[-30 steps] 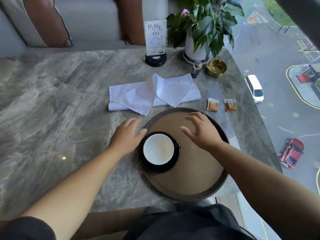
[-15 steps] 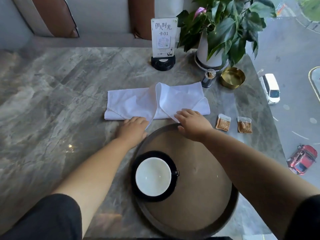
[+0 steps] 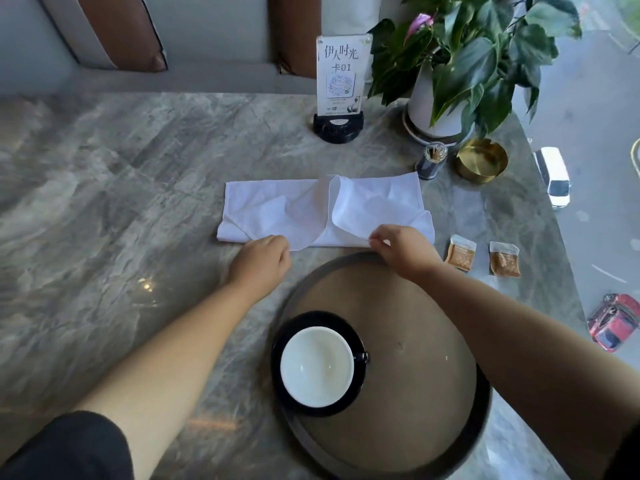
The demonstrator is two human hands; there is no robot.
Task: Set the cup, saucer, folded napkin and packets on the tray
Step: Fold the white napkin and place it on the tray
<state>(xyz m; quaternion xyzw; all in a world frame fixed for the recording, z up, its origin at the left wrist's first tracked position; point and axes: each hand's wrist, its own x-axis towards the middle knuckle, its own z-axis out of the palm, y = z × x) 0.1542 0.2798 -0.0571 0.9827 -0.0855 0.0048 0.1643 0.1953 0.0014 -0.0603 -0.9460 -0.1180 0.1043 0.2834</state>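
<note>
— two things are on the tray (image 3: 408,341) already: the cup (image 3: 317,366) sits in its saucer (image 3: 317,363), on the tray's left side, nearer me than its middle. i'd guess i parked them off-centre to leave the bare brown floor of the tray free for the rest.

— and the napkin?

— the napkin (image 3: 322,211) lies flat on the marble table (image 3: 121,202), just beyond the tray's far rim. it's loosely folded, with one flap standing up in the middle, so it isn't tidy yet.

— what are your hands doing?

— both are at the napkin's near edge. my left hand (image 3: 261,259) is curled, knuckles up, at the cloth just past the tray's far-left rim; i cannot tell whether the fingers are actually pinching fabric or only pressing on it. my right hand (image 3: 403,249) hangs over the tray's far rim, and its fingertips (image 3: 375,241) seem to nip a bit of white cloth.

— why two hands?

— i think a limp cloth would sag open if lifted by one corner. holding the near edge at two spots should keep the fold together, or let me neaten it first.

— and the packets?

— the two packets (image 3: 460,252) lie side by side on the table, beyond and to the right of the tray, clear of the napkin. nothing touches them. they look light and easy, so my judgement is they go last, into whatever space remains on the tray.
</note>
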